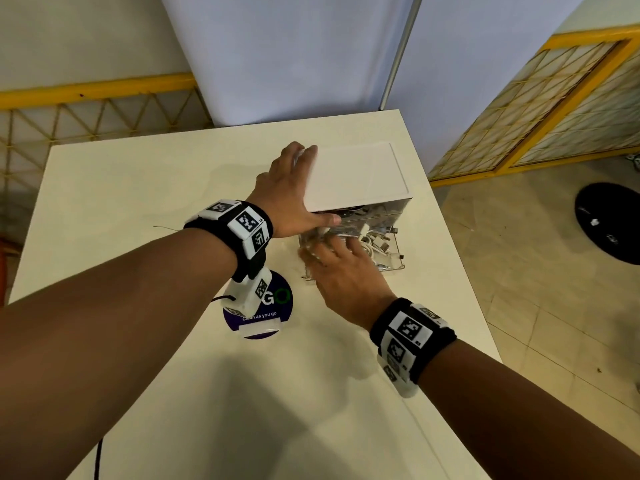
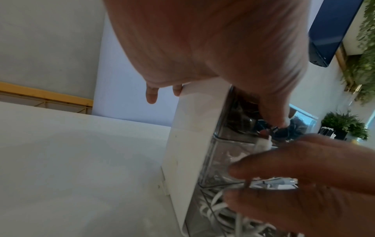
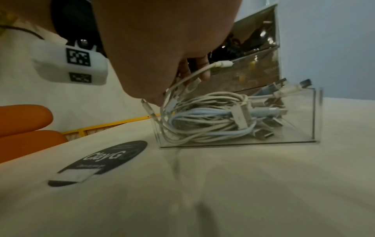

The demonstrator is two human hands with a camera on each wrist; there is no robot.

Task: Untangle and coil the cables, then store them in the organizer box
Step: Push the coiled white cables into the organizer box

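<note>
Storing step, by the look of it; the left hand (image 1: pixel 289 192) lies flat, fingers straight, steadying the white-topped clear organizer box (image 1: pixel 356 176) on the cream desk (image 1: pixel 138 188); the right hand (image 1: pixel 341 268), grip pinching pale coiled cables (image 3: pixel 205 118), sits in the pulled-out clear drawer (image 3: pixel 312 115); next, probably: release, tuck in stray ends, push the drawer home.

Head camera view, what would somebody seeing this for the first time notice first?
Most striking is the organizer box near the far right of the cream table, its clear lower drawer pulled out and packed with white cables. The left hand lies flat against the box's left side, while the right hand reaches into the drawer's cables. A round dark sticker sits nearer the person.
</note>
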